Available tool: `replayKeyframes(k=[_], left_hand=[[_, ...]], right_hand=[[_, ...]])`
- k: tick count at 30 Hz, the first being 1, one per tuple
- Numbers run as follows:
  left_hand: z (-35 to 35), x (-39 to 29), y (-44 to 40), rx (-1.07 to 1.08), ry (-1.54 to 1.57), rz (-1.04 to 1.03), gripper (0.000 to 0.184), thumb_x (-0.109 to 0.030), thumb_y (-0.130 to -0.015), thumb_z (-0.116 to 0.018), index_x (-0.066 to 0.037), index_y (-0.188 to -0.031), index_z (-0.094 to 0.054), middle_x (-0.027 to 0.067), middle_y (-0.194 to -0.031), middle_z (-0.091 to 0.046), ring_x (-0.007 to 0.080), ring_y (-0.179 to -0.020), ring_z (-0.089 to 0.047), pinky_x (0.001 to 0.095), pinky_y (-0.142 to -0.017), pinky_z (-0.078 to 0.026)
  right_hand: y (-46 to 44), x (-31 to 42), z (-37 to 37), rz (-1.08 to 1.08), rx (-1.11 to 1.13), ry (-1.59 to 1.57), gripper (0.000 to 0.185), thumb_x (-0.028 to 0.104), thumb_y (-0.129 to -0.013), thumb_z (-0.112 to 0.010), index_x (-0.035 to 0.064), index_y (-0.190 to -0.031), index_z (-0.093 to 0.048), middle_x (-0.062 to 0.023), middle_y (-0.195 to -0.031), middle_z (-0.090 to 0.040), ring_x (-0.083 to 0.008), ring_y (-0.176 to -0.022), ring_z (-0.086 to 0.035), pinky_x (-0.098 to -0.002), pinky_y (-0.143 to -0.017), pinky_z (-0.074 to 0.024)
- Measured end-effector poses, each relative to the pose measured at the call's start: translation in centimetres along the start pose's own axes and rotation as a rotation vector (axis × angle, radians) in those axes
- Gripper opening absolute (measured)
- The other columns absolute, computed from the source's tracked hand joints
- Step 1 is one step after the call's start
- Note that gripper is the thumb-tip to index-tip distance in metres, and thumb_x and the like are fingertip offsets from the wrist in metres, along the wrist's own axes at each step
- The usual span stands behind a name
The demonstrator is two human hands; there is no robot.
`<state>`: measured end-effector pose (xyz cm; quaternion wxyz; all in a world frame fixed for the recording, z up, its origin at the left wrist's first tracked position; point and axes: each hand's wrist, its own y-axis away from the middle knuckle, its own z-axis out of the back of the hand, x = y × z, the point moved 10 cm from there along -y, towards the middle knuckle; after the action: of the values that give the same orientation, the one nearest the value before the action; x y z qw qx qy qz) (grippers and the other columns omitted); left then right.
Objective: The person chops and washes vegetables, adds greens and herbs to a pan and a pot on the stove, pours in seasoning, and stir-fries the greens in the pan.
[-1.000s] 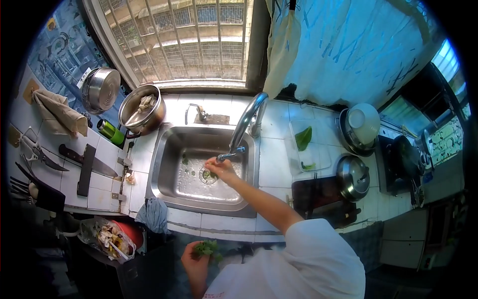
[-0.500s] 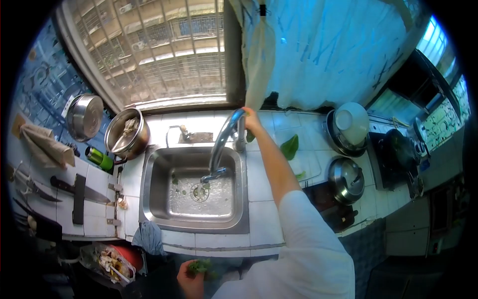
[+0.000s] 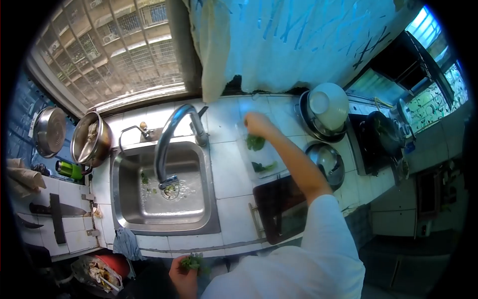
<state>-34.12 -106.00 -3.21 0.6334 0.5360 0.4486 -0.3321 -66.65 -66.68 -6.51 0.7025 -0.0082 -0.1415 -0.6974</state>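
Low at the front edge of the counter, my left hand [image 3: 183, 278] is closed around a small bunch of leafy greens [image 3: 191, 262]. My right hand [image 3: 257, 124] reaches over the far end of a clear shallow tray [image 3: 243, 154]. Its fingers are curled in, and whatever they may hold is hidden. Just below that hand a green leaf [image 3: 255, 142] shows, with more greens [image 3: 264, 167] nearer to me in the tray. The curved faucet [image 3: 167, 129] stands left of my right arm, over the steel sink [image 3: 117, 199]. Leaf scraps lie around the drain.
A dark board [image 3: 279, 212] and a lidded pan [image 3: 326, 167] sit beside my right forearm. Stacked bowls [image 3: 327, 105] and a stove with a wok [image 3: 381, 130] are farther right. On the left are a pot [image 3: 102, 142], a green flask [image 3: 68, 170] and a knife [image 3: 69, 211].
My right hand has left the faucet handle and moved right, over the clear tray. The view has turned rightward. My left hand keeps the greens low at the front.
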Motion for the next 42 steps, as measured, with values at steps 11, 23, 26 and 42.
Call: replayKeyframes(k=[11, 23, 26, 42], left_hand=[[-8.3, -0.9, 0.3, 0.143, -0.064, 0.064, 0.019, 0.008, -0.075, -0.056, 0.002, -0.092, -0.051, 0.0095, -0.077, -0.058, 0.0139, -0.061, -0.057, 0.0241, -0.051, -0.046], [-9.8, -1.3, 1.5, 0.203, -0.124, -0.004, 0.019, 0.008, -0.075, -0.056, 0.002, -0.092, -0.051, 0.0084, -0.076, -0.058, 0.0136, -0.060, -0.057, 0.0240, -0.050, -0.046], [-8.8, 0.6, 1.0, 0.268, -0.068, -0.016, 0.020, 0.008, -0.075, -0.056, 0.001, -0.093, -0.051, 0.0077, -0.076, -0.057, 0.0136, -0.061, -0.057, 0.0242, -0.049, -0.047], [-20.6, 0.2, 7.7, 0.350, -0.250, -0.298, 0.022, 0.005, -0.075, -0.059, 0.004, -0.096, -0.056, 0.0101, -0.082, -0.060, 0.0156, -0.066, -0.054, 0.0267, -0.057, -0.045]], right_hand=[[3.5, -2.6, -9.8, 0.090, 0.327, 0.181, 0.014, 0.013, -0.072, -0.060, 0.0081, -0.083, -0.067, -0.0121, -0.094, -0.064, -0.0276, -0.087, -0.062, -0.0362, -0.070, -0.0504], [6.7, -3.9, -3.2, -0.050, 0.177, -0.281, 0.020, 0.021, -0.063, -0.066, 0.0026, -0.071, -0.064, -0.0108, -0.059, -0.061, -0.0255, -0.054, -0.060, -0.0351, -0.052, -0.0484], [7.5, -5.6, -4.1, -0.239, 0.120, -0.871, 0.020, 0.020, -0.063, -0.066, 0.0015, -0.069, -0.062, -0.0071, -0.056, -0.057, -0.0159, -0.046, -0.054, -0.0296, -0.042, -0.0433], [41.4, -34.8, 27.9, -0.587, -1.095, -0.102, 0.040, 0.026, -0.062, -0.068, 0.0072, -0.096, -0.057, -0.0165, -0.097, -0.057, -0.0345, -0.089, -0.058, -0.0429, -0.074, -0.0463]])
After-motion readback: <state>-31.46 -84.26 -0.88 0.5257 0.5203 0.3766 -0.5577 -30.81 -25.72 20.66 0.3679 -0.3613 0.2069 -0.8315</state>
